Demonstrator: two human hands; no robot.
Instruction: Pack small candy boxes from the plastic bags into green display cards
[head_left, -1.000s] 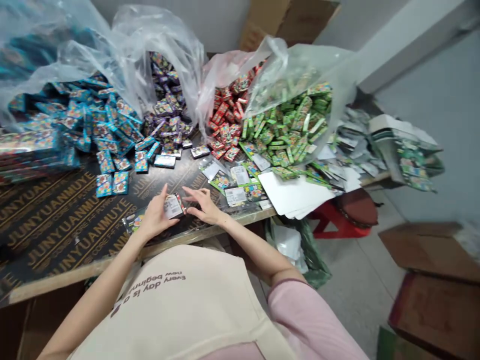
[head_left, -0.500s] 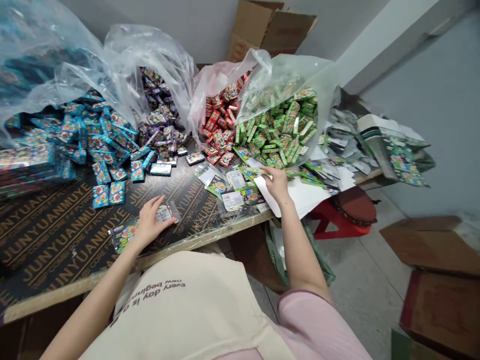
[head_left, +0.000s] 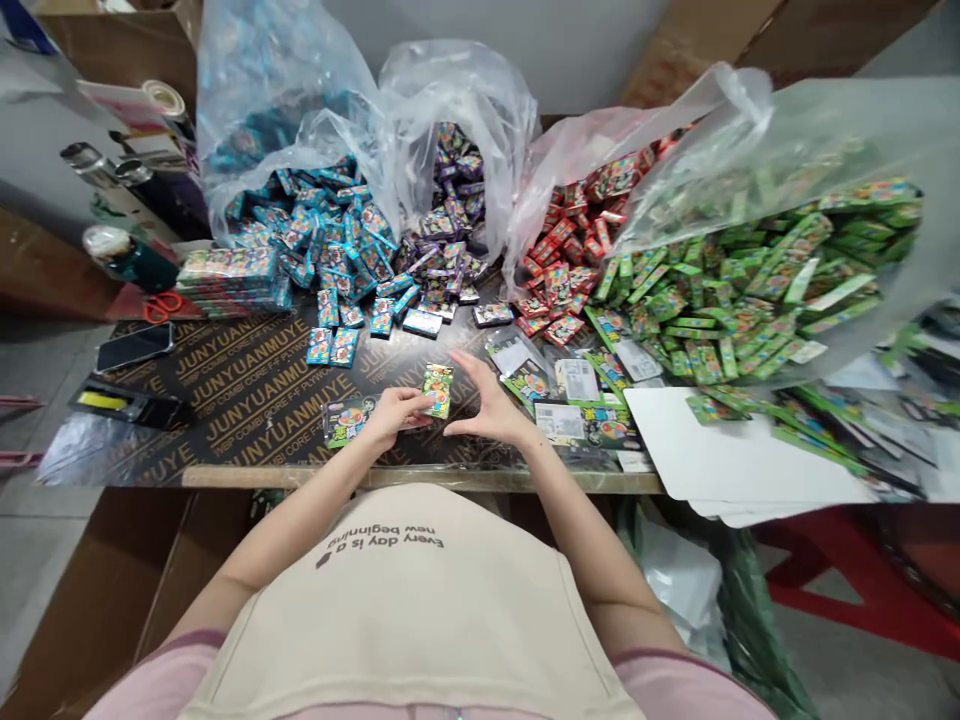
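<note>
At the far left of the desk (head_left: pixel 247 440) lay a black smartphone (head_left: pixel 136 347); farther right, a colourful printed pouch (head_left: pixel 349 418) lay beside your left wrist. Your left hand (head_left: pixel 396 414) pinched a small green printed box (head_left: pixel 437 388) above the desk's front part. Just right of it, your right hand (head_left: pixel 491 403) held nothing, thumb and fingers spread. Beyond lay label-bearing pouches (head_left: pixel 564 421), then white sheets (head_left: pixel 720 450).

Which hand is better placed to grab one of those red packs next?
Likely the right hand: its grip stands open, looks empty, and is nearer the red packs. The left hand is farther away and holds a small green pack.
</note>
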